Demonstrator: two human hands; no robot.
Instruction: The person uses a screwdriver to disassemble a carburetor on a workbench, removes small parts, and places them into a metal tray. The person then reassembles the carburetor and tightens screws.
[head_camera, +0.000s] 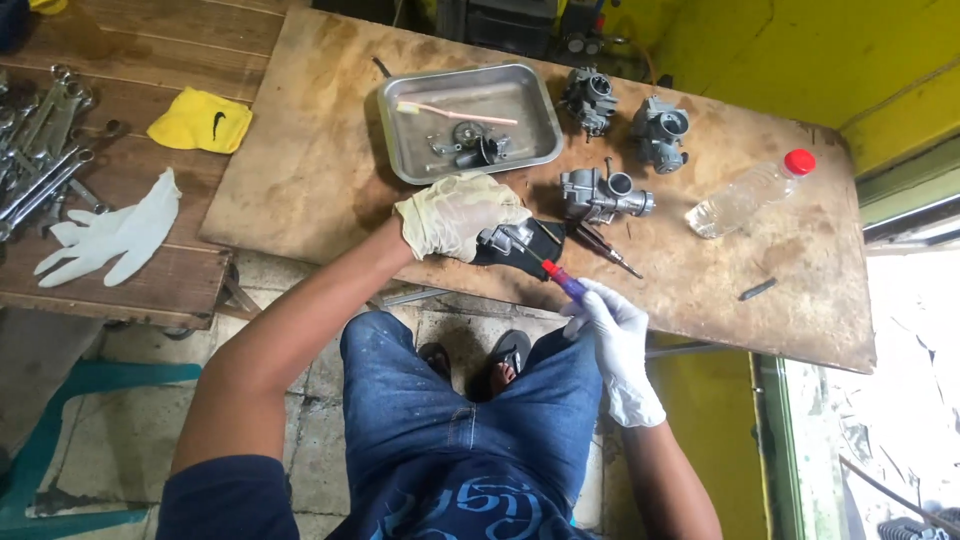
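Note:
My left hand (455, 214), in a cream glove, presses down on a grey carburetor (497, 241) that sits on a black piece at the near edge of the plywood board (300, 170). My right hand (612, 330), in a white glove, grips a screwdriver (556, 275) with a red and blue handle. Its shaft points up and left into the carburetor under my left hand. A third carburetor body (600, 195) lies just right of my left hand, with a second screwdriver (606, 250) beside it.
A metal tray (540, 105) holds a toothbrush and small parts. Two more carburetors (659, 132) lie behind it, and a clear bottle with a red cap (750, 192) to the right. On the left bench are wrenches (40, 150), a yellow cloth (200, 120) and spare white gloves (115, 232).

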